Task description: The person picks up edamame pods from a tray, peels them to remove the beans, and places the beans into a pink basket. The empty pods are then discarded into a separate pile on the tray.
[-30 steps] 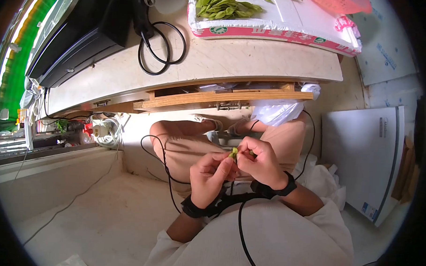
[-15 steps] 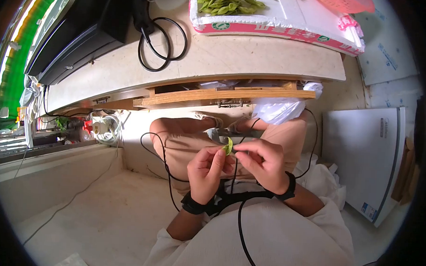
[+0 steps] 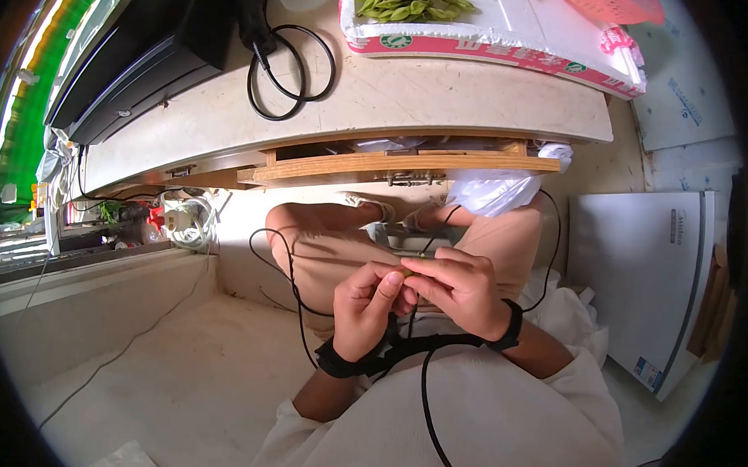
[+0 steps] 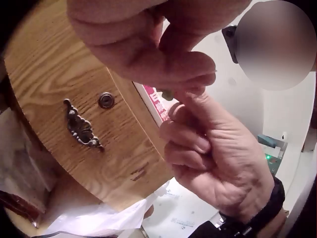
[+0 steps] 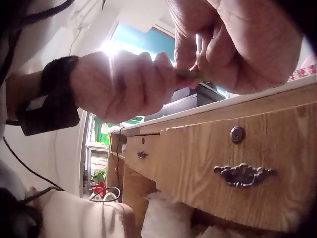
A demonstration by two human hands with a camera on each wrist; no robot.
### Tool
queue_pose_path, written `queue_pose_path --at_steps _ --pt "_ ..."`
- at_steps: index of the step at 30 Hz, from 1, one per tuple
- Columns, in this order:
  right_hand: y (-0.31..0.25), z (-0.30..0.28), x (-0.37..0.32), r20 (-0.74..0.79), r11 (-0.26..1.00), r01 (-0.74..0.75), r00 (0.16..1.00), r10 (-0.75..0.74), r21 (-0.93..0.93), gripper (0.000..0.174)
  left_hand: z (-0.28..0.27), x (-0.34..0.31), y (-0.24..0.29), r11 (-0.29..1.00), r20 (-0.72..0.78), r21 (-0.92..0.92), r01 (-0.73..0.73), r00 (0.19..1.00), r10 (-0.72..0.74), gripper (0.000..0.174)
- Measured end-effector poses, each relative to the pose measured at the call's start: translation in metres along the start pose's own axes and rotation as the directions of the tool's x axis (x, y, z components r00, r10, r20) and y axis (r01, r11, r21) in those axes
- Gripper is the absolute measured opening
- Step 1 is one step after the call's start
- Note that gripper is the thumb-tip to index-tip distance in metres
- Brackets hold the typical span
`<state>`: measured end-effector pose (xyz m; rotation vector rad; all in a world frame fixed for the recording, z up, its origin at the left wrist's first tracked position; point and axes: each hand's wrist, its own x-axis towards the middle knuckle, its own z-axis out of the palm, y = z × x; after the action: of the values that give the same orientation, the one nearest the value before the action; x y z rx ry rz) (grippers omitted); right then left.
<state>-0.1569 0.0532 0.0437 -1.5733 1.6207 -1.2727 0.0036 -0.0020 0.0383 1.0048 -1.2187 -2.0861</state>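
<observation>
Above the lap, the left hand [image 3: 363,307] pinches a small green pod [image 3: 406,272] between thumb and fingers. The right hand [image 3: 464,293] meets it there, its thumb and fingertips on the same pod. Fingers cover most of the pod; a bit of green [image 4: 167,94] shows beneath the left hand [image 4: 148,44] in the left wrist view, beside the right hand [image 4: 223,153]. In the right wrist view a green tip [image 5: 199,76] pokes out between the left hand [image 5: 124,84] and the right hand [image 5: 247,44].
Green pods [image 3: 411,4] lie in a white foam box [image 3: 496,50] on the desk [image 3: 478,97], by a pink basket [image 3: 621,5]. A black device [image 3: 141,69] and coiled cable stand left. An open drawer [image 3: 327,171] juts above the knees; a white bag [image 3: 495,194] hangs there.
The right hand, which was a little apart from the pod's tip, has closed in against the left fingertips. The pod, upright and visible half a second ago, is now mostly covered.
</observation>
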Motion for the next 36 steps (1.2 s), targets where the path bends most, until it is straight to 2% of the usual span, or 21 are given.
queue_pose_path --at_steps 3,5,9,11,15,17,18,20,22,23,24,25,26,28,30,32,34,35,36 --pt "-0.006 -0.002 0.000 0.024 0.999 -0.036 0.999 0.035 0.039 0.025 -0.002 0.000 -0.001 1.000 0.043 -0.002 -0.024 0.999 0.024 0.020" --pt "-0.005 0.001 -0.001 0.003 0.994 -0.031 1.000 0.031 0.104 0.023 -0.002 0.000 0.000 0.995 0.048 -0.091 0.038 0.998 -0.034 0.021" --pt "-0.005 0.005 -0.003 -0.028 0.988 -0.041 0.999 0.046 0.148 0.022 0.007 0.001 -0.004 0.978 0.051 -0.201 0.054 0.998 -0.045 0.023" --pt "0.000 0.010 -0.002 -0.134 0.995 0.036 0.991 -0.023 0.093 0.022 0.014 0.000 0.001 1.000 -0.023 -0.015 -0.003 1.000 0.003 0.023" --pt "-0.002 0.006 -0.004 -0.128 0.996 0.002 0.992 0.009 0.087 0.016 0.016 0.003 -0.004 0.999 -0.028 0.025 -0.044 0.999 0.045 0.024" --pt "-0.003 0.005 -0.004 -0.096 0.965 -0.081 0.989 0.108 0.250 0.012 0.017 0.004 -0.006 0.999 0.012 0.026 -0.045 0.999 0.044 0.026" --pt "-0.003 0.004 -0.004 -0.097 0.964 -0.081 0.989 0.108 0.252 0.012 0.019 0.004 -0.006 0.999 0.012 0.029 -0.044 0.999 0.044 0.026" --pt "-0.002 0.003 -0.005 0.001 0.800 -0.200 0.970 0.242 0.565 0.006 0.021 0.004 -0.004 0.999 0.007 0.002 -0.055 0.998 0.055 0.023" --pt "0.006 0.005 -0.009 -0.022 0.826 -0.156 0.980 0.199 0.542 0.005 0.021 0.004 -0.003 0.998 -0.001 0.025 -0.065 0.998 0.065 0.023" --pt "0.007 0.004 -0.012 0.030 0.594 -0.216 0.951 0.307 0.775 0.007 0.021 0.005 -0.002 0.996 -0.010 0.049 -0.076 0.997 0.077 0.022" --pt "0.008 0.003 -0.013 0.113 0.297 -0.240 0.914 0.389 0.924 0.009 0.021 0.005 0.000 0.996 -0.012 0.048 -0.078 0.997 0.079 0.022" --pt "0.007 0.002 -0.011 0.173 0.173 -0.263 0.896 0.409 0.949 0.014 0.021 0.005 0.002 0.992 -0.049 0.073 -0.099 0.994 0.102 0.022" --pt "0.008 0.000 -0.010 0.169 0.177 -0.260 0.896 0.410 0.949 0.014 0.020 0.005 0.004 0.988 -0.083 0.098 -0.117 0.989 0.125 0.022" --pt "0.010 -0.006 -0.007 0.297 -0.044 -0.301 0.888 0.352 0.953 0.016 0.017 0.006 0.006 0.985 -0.082 0.107 -0.137 0.986 0.146 0.022" --pt "0.010 -0.009 -0.005 0.309 -0.056 -0.310 0.880 0.360 0.949 0.018 0.014 0.006 0.008 0.958 -0.090 0.226 -0.178 0.975 0.202 0.025" --pt "0.008 -0.011 -0.002 0.379 -0.149 -0.351 0.801 0.463 0.924 0.019 0.010 0.005 0.007 0.943 -0.082 0.266 -0.201 0.970 0.230 0.024" --pt "0.009 -0.016 0.002 0.430 0.107 -0.545 0.753 0.498 0.831 0.024 0.009 0.005 0.009 0.936 -0.103 0.301 -0.183 0.970 0.223 0.021" --pt "0.007 -0.018 0.003 0.415 0.259 -0.584 0.766 0.491 0.770 0.020 0.010 0.006 0.009 0.936 -0.095 0.305 -0.176 0.972 0.214 0.020" --pt "0.005 -0.020 0.005 0.396 0.408 -0.602 0.780 0.485 0.686 0.018 0.009 0.007 0.010 0.906 -0.015 0.364 -0.217 0.971 0.239 0.022"
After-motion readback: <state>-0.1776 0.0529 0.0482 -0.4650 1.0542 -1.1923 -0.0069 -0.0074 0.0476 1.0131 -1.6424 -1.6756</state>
